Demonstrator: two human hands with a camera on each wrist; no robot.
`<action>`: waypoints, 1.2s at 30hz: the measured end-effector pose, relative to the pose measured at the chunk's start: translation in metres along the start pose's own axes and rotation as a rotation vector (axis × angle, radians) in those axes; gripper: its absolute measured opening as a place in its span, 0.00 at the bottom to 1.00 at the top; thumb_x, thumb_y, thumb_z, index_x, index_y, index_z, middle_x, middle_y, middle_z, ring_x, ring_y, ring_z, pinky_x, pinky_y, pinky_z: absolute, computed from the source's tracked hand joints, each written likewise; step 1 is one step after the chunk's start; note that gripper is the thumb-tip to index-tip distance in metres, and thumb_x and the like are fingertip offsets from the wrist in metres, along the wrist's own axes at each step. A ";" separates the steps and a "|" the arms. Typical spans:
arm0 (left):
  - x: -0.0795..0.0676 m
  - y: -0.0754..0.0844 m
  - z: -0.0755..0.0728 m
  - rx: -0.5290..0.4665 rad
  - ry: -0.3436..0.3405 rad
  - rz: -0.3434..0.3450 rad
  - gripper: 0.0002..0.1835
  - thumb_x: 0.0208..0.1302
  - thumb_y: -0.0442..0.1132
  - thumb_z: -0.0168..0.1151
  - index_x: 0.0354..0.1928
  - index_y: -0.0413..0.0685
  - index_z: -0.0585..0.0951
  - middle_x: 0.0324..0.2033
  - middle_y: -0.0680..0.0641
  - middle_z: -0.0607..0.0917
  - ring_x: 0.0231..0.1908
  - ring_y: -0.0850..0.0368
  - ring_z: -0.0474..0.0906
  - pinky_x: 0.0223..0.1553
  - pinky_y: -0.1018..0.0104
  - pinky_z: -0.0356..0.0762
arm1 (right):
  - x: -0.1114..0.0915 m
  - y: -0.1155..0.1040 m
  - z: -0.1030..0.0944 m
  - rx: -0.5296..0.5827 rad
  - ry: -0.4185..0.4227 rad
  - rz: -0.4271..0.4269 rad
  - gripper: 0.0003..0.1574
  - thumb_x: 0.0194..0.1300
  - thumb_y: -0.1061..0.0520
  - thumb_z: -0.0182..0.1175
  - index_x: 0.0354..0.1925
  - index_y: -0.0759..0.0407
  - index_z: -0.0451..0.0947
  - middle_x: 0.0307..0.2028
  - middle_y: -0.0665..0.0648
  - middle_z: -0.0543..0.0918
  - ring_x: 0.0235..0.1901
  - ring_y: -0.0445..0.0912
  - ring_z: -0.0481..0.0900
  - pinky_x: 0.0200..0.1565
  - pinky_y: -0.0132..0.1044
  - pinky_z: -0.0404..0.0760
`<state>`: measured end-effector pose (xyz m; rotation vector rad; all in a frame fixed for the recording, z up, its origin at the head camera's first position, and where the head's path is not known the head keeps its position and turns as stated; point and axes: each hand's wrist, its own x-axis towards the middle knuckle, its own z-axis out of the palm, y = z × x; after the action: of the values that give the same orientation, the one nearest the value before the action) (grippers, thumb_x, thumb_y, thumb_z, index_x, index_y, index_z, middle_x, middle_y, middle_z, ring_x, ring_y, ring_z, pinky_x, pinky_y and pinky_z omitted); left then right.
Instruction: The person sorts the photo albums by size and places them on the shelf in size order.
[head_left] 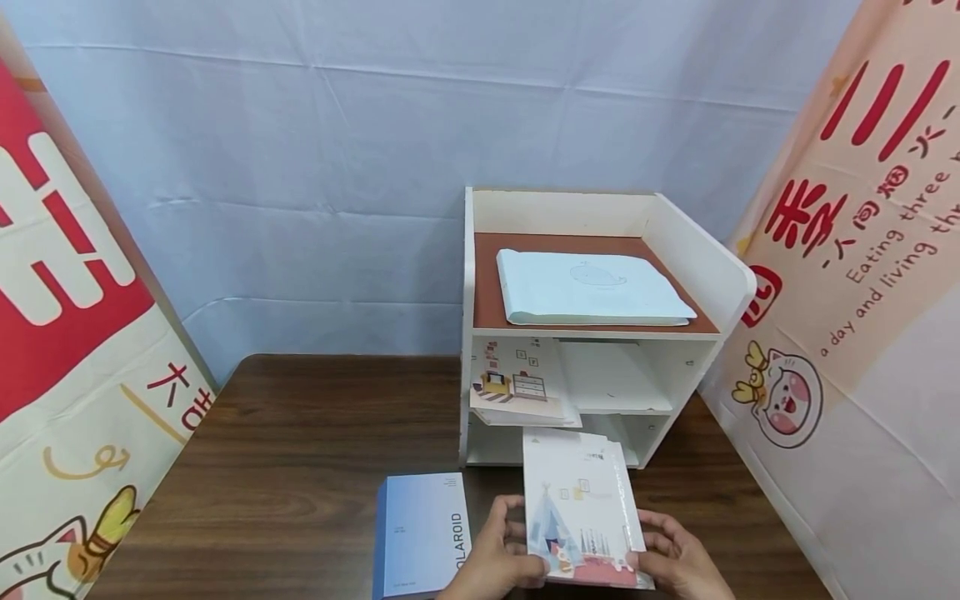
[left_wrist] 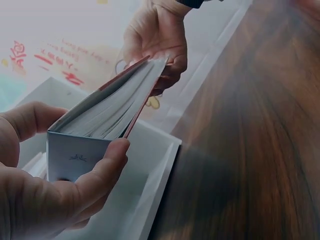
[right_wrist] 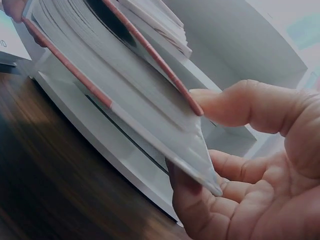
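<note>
The left hand and the right hand are bare, with rounded fingertips and creased joints. At the wrist behind the right grip lies a dark cuff or band; which cannot be told. Lines cross the right palm.

Both hands in a pinch, apart, thumbs opposite bent fingers.

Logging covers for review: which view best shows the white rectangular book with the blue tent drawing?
The head view: the white book faces the camera, drawing visible. The left wrist view shows its spine and page edges; the right wrist view, its page edges and reddish cover edges. Neither shows the drawing.
</note>
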<state>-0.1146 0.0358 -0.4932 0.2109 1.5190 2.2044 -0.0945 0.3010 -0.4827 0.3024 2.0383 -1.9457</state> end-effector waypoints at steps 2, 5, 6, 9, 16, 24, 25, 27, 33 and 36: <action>0.002 -0.001 0.003 -0.001 -0.005 -0.002 0.40 0.38 0.19 0.59 0.58 0.45 0.59 0.39 0.37 0.71 0.32 0.49 0.78 0.29 0.53 0.80 | -0.001 0.000 -0.003 0.006 0.014 -0.010 0.47 0.56 0.65 0.62 0.64 0.77 0.45 0.38 0.60 0.78 0.38 0.51 0.78 0.39 0.43 0.79; 0.005 -0.001 0.006 -0.013 -0.020 -0.009 0.39 0.39 0.20 0.58 0.58 0.45 0.59 0.39 0.37 0.70 0.32 0.49 0.78 0.29 0.55 0.81 | -0.003 0.000 -0.006 0.015 0.040 -0.014 0.48 0.56 0.66 0.62 0.64 0.76 0.45 0.38 0.60 0.78 0.38 0.51 0.77 0.39 0.43 0.79; 0.006 -0.002 0.008 -0.019 -0.022 -0.010 0.39 0.38 0.20 0.58 0.57 0.45 0.59 0.38 0.37 0.71 0.31 0.50 0.78 0.28 0.56 0.81 | -0.003 0.000 -0.007 0.019 0.049 -0.009 0.48 0.55 0.67 0.62 0.65 0.76 0.45 0.38 0.60 0.77 0.38 0.52 0.77 0.39 0.44 0.79; 0.007 -0.003 0.013 -0.040 -0.025 -0.008 0.39 0.38 0.19 0.58 0.56 0.45 0.59 0.38 0.37 0.71 0.31 0.50 0.78 0.27 0.58 0.81 | -0.005 0.000 -0.011 0.007 0.078 0.012 0.48 0.55 0.65 0.63 0.65 0.74 0.45 0.38 0.60 0.77 0.37 0.52 0.78 0.37 0.44 0.79; 0.010 -0.002 0.025 -0.084 -0.040 -0.026 0.38 0.39 0.18 0.58 0.56 0.45 0.60 0.37 0.38 0.73 0.30 0.52 0.78 0.26 0.61 0.80 | -0.010 0.004 -0.021 0.040 0.118 0.034 0.48 0.56 0.64 0.63 0.65 0.73 0.46 0.38 0.59 0.77 0.36 0.54 0.78 0.38 0.50 0.79; 0.016 -0.005 0.039 -0.113 -0.046 -0.039 0.37 0.40 0.17 0.59 0.55 0.47 0.61 0.35 0.38 0.72 0.27 0.52 0.77 0.24 0.63 0.80 | -0.014 0.009 -0.035 0.048 0.204 0.081 0.47 0.58 0.60 0.62 0.66 0.72 0.47 0.40 0.57 0.79 0.38 0.54 0.78 0.38 0.49 0.79; 0.017 -0.006 0.041 -0.112 -0.044 -0.041 0.37 0.40 0.17 0.59 0.55 0.47 0.61 0.35 0.38 0.72 0.27 0.52 0.77 0.24 0.64 0.80 | -0.014 0.009 -0.037 0.054 0.214 0.085 0.47 0.58 0.60 0.62 0.67 0.71 0.47 0.40 0.57 0.79 0.38 0.55 0.78 0.39 0.49 0.79; 0.018 -0.006 0.044 -0.114 -0.046 -0.049 0.37 0.40 0.18 0.59 0.55 0.48 0.61 0.35 0.38 0.73 0.27 0.53 0.77 0.24 0.64 0.80 | -0.015 0.011 -0.039 0.061 0.237 0.088 0.46 0.58 0.59 0.62 0.67 0.71 0.48 0.40 0.57 0.79 0.38 0.54 0.78 0.39 0.48 0.79; 0.021 -0.006 0.051 -0.116 -0.062 -0.049 0.37 0.40 0.18 0.60 0.54 0.48 0.62 0.35 0.38 0.74 0.25 0.53 0.77 0.23 0.64 0.80 | -0.018 0.012 -0.046 0.076 0.296 0.101 0.43 0.57 0.60 0.63 0.65 0.68 0.54 0.39 0.56 0.80 0.37 0.53 0.79 0.37 0.47 0.79; 0.021 -0.004 0.055 -0.120 -0.062 -0.046 0.37 0.39 0.17 0.60 0.54 0.49 0.62 0.35 0.38 0.73 0.25 0.53 0.77 0.23 0.64 0.80 | -0.019 0.014 -0.051 0.097 0.308 0.117 0.37 0.57 0.59 0.63 0.62 0.60 0.61 0.39 0.56 0.80 0.37 0.53 0.79 0.37 0.48 0.79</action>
<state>-0.1112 0.0933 -0.4788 0.2027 1.3404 2.2230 -0.0760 0.3534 -0.4873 0.7689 2.0534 -2.0314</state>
